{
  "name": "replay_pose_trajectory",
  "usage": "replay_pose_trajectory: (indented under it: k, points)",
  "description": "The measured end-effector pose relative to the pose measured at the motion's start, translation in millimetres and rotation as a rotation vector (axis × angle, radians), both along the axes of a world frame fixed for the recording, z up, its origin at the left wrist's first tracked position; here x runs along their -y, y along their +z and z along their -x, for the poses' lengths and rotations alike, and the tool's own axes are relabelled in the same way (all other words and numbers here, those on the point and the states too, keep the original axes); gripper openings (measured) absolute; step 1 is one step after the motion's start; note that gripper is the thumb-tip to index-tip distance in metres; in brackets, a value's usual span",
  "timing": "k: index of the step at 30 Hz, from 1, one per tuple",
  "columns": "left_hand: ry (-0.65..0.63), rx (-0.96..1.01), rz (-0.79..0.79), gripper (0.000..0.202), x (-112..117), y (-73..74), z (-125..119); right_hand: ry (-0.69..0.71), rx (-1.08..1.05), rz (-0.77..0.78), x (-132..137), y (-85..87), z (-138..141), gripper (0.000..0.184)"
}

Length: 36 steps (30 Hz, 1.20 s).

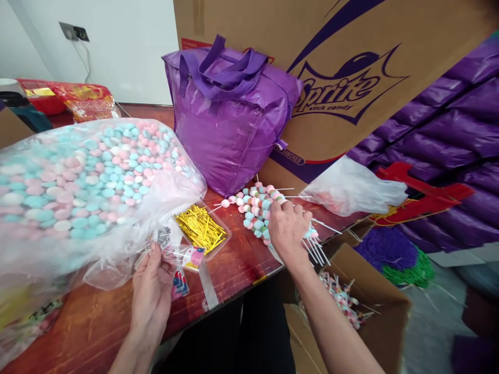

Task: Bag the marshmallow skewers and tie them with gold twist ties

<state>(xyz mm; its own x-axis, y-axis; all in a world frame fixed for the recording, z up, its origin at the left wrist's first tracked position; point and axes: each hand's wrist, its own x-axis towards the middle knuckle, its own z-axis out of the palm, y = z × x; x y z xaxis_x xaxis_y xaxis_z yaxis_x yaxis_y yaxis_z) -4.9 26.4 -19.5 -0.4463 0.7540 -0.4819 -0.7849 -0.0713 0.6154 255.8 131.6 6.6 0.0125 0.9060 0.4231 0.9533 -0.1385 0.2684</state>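
Observation:
My left hand [152,296] pinches a small clear plastic bag [193,256] with a colourful print, low at the left. Beside it, a clear plastic tray [223,242] holds many gold twist ties [200,228]. My right hand [289,231] reaches over a pile of candy sticks [255,208], round pink, blue and white pieces threaded on white sticks. Its fingers curl down onto the sticks at the pile's right side; the fingertips are partly hidden. Several printed bags [180,284] lie just right of my left hand.
A large clear sack of pastel candies [97,176] fills the left of the table. Behind stand a purple zip bag [230,119] and a big cardboard carton [351,47]. Below the table's right edge, an open box [384,306] contains finished-looking candy sticks [343,301].

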Motion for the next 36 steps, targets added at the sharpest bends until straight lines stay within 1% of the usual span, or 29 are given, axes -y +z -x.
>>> replay_pose_trajectory:
  k: [3, 7, 9, 12, 16, 18, 20, 22, 23, 25, 27, 28, 29, 30, 31, 33, 34, 35, 36]
  points:
    - [0.025, 0.023, -0.008, 0.021, 2, 0.8, 0, -0.005, -0.007, -0.036, -1, -4.3, -2, 0.027]
    - [0.068, 0.054, -0.007, 0.011, 3, 1.3, 4, 0.011, -0.1, -0.144, 4, -5.0, -4, 0.026]
    - [0.074, 0.055, -0.02, 0.01, 3, 1.0, 5, 0.026, -0.154, -0.189, 12, -5.3, -3, 0.025]
    - [0.077, 0.035, -0.034, 0.017, 2, 0.9, 3, 0.115, -0.189, -0.216, 32, -11.5, 5, 0.021]
    - [0.073, 0.022, -0.042, 0.023, 1, 2.9, -4, 0.22, -0.204, -0.193, 63, -32.9, 22, 0.023]
    - [0.063, 0.028, -0.039, 0.025, 1, 4.3, -6, 0.245, -0.224, -0.141, 72, -43.7, 28, 0.024]
    - [0.06, 0.031, -0.04, 0.026, 2, 5.4, -7, 0.268, -0.245, -0.071, 76, -48.9, 31, 0.025]
    - [0.06, 0.031, -0.042, 0.027, 2, 6.0, -6, 0.293, -0.261, -0.038, 75, -45.0, 32, 0.025]
    - [0.058, 0.03, -0.042, 0.028, 1, 6.0, -6, 0.297, -0.259, -0.058, 72, -39.3, 31, 0.025]
    - [0.053, 0.027, -0.04, 0.029, 1, 5.3, -5, 0.263, -0.225, -0.166, 64, -22.5, 27, 0.022]
    - [0.051, 0.022, -0.045, 0.03, 0, 4.0, -5, 0.153, -0.164, -0.283, 53, -3.1, 21, 0.02]
    - [0.053, 0.018, -0.049, 0.03, 0, 3.2, -6, 0.078, -0.138, -0.305, 47, 5.5, 16, 0.022]
    - [0.057, 0.015, -0.051, 0.03, 0, 2.4, -6, 0.014, -0.124, -0.288, 41, 12.4, 11, 0.024]
    - [0.06, 0.013, -0.051, 0.03, 0, 1.7, -7, -0.032, -0.122, -0.238, 36, 17.2, 6, 0.023]
    - [0.063, 0.013, -0.052, 0.03, -1, 1.2, -7, -0.059, -0.13, -0.169, 31, 19.9, 0, 0.021]
    - [0.065, 0.018, -0.059, 0.029, -2, 0.8, -9, -0.082, -0.164, -0.048, 24, 19.6, -10, 0.022]
    - [0.066, 0.022, -0.068, 0.028, -3, 0.8, -9, -0.09, -0.19, -0.026, 22, 17.5, -14, 0.024]
    - [0.064, 0.029, -0.078, 0.028, -3, 0.8, -9, -0.1, -0.225, -0.041, 22, 14.9, -17, 0.025]
    - [0.065, 0.035, -0.089, 0.027, -4, 0.7, -9, -0.108, -0.274, -0.092, 25, 12.1, -19, 0.026]
